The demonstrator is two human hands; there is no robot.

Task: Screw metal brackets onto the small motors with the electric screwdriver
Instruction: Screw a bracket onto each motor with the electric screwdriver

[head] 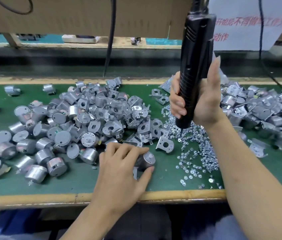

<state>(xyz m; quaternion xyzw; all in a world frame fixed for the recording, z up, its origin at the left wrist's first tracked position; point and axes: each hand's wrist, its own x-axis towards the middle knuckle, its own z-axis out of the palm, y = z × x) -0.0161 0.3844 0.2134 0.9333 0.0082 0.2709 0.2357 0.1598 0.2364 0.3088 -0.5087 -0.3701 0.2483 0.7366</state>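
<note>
My left hand grips a small silver motor near the front of the green mat, thumb and fingers curled round its body, its shaft end up. My right hand holds the black electric screwdriver upright, its bit tip pointing down into a spread of small silver screws. A loose metal bracket lies between the motor and the screws. A big heap of motors and brackets sits to the left and behind my left hand.
A second heap of silver parts fills the right side of the mat. A black cable hangs down at centre back. The bench's wooden front edge runs below my hands. A white sign with red characters hangs at the back right.
</note>
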